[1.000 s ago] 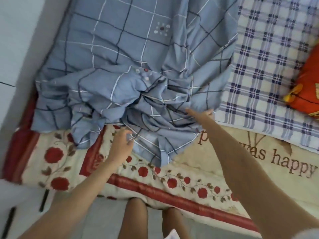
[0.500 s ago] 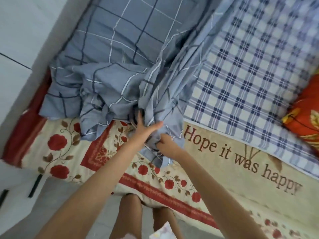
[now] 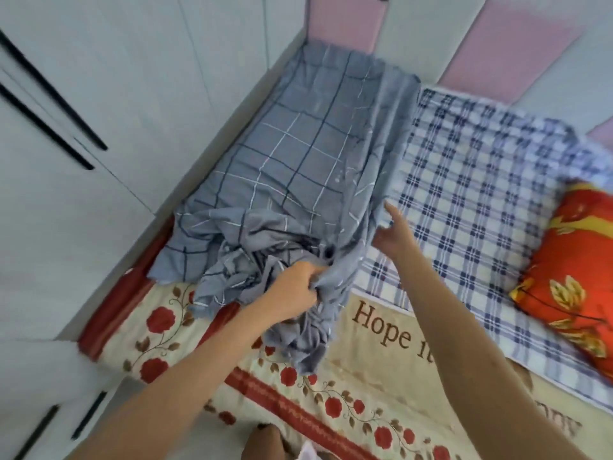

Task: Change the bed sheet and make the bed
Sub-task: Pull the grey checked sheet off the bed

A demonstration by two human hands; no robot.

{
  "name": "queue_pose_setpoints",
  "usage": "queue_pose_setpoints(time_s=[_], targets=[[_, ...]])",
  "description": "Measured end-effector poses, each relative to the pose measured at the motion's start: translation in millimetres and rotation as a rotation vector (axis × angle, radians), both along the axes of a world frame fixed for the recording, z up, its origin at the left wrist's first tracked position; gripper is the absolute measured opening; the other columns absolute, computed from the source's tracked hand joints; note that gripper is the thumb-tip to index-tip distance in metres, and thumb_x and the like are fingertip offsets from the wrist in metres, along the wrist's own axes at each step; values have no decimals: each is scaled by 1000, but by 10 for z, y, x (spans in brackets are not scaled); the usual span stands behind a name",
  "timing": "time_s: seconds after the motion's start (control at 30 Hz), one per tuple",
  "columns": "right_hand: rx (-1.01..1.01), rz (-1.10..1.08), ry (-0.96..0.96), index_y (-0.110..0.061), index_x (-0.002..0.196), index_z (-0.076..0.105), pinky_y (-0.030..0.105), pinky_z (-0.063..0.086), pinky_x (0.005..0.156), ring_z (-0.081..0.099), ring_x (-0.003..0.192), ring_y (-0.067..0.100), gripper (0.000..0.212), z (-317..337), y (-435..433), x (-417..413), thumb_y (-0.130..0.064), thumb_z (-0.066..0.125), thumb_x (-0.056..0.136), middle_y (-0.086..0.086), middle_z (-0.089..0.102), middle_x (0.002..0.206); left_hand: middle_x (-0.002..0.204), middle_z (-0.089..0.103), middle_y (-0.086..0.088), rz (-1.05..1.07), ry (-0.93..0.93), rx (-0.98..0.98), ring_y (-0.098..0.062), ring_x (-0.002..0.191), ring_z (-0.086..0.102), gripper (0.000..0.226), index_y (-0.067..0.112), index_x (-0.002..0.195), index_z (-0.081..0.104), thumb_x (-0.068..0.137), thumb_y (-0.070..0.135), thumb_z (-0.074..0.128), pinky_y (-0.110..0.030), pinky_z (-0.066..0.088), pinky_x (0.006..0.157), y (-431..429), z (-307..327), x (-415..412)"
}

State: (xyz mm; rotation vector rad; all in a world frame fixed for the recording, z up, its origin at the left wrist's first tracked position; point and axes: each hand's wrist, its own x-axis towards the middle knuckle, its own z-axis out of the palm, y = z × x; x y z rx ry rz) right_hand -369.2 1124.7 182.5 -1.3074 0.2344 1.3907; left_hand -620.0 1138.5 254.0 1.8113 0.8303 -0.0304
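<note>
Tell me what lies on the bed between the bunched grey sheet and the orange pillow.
The head view shows a flat blue-and-white plaid sheet between the grey sheet and the orange pillow.

White flat-fronted wardrobe doors [image 3: 99,71] with long black slot handles [image 3: 53,90] fill the left side. Pink padded wall panels [image 3: 497,44] run along the far side.

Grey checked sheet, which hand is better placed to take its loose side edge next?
Right, probably. The right hand is open beside that edge of the grey sheet; the left hand grips the bunched end.
</note>
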Motion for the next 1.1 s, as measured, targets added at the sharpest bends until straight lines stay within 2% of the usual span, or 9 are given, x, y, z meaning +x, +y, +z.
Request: queue_pose_setpoints(time_s=[0.1, 0.2, 0.33, 0.5, 0.6, 0.7, 0.8, 0.93, 1.1], targets=[[89, 23, -334, -7, 109, 53, 25, 54, 51, 66, 58, 17, 16, 635, 495, -201, -7, 46, 95, 6, 69, 69, 67, 49, -4, 317, -35, -280, -8, 57, 44, 24, 7, 87, 53, 85, -14, 41, -20, 33, 53, -160, 266, -323], [296, 242, -535, -21, 125, 50, 34, 52, 67, 59, 76, 23, 31, 1392, 772, -658, -12, 40, 97, 9, 61, 94, 80, 69, -8, 732, -221, -642, -19, 71, 64, 13, 10, 97, 62, 93, 16, 52, -28, 47, 62, -171, 595, -569], [364, 1309, -1165, -13, 122, 61, 38, 48, 63, 56, 66, 28, 44, 1968, 77, -1443, -1, 39, 86, 15, 62, 77, 106, 70, -16, 821, -545, -791, -31, 95, 66, 72, 12, 113, 66, 82, 72, 40, -46, 49, 92, -16, 1044, -808], [502, 1880, -809, 3, 132, 52, 8, 38, 58, 48, 51, -5, 42, 2433, -997, -1805, 4, 35, 94, -22, 57, 61, 103, 66, -15, 593, -158, -480, -30, 91, 64, 72, -4, 123, 57, 66, 30, 86, -41, 54, 78, 53, 1215, -739], [545, 1777, -788, -2, 131, 56, 14, 50, 78, 65, 85, -4, 46, 2542, -1172, -1699, 7, 35, 92, -21, 69, 95, 83, 63, -8, 330, 12, -299, -19, 77, 64, 13, 2, 92, 63, 80, 1, 67, -25, 49, 63, -240, 1227, -552], [449, 1551, -940, -7, 127, 54, 32, 48, 96, 57, 110, 16, 34, 2424, -1164, -1491, -2, 52, 94, 5, 58, 123, 63, 52, 2, 257, -13, -155, -7, 58, 50, 22, 12, 73, 55, 86, -5, 58, -15, 41, 52, -494, 1217, -393], [282, 1427, -1468, -18, 139, 25, 45, 29, 113, 30, 131, 17, 90, 2326, -1205, -1295, -30, 83, 72, 1, 26, 141, 73, 55, -2, 400, -127, -179, -10, 65, 50, 29, 11, 94, 59, 82, -14, 49, -11, 40, 49, -581, 1257, -537], [224, 1556, -1420, -34, 145, -25, 45, -2, 113, -11, 142, 14, 147, 2043, -1455, -1514, -59, 83, 48, -14, -23, 155, 64, 50, 0, 387, -165, -18, -8, 56, 44, 37, 11, 90, 60, 74, -18, 44, -13, 33, 44, -631, 1381, -750], [147, 1116, -1397, 0, 140, 39, 30, 27, 110, 36, 135, 28, 59, 1787, -1516, -2084, -31, 56, 92, 21, 36, 148, 48, 43, 9, 66, -242, 46, -3, 46, 36, 45, 19, 60, 54, 67, -23, 37, -17, 30, 51, -844, 1651, -735]])
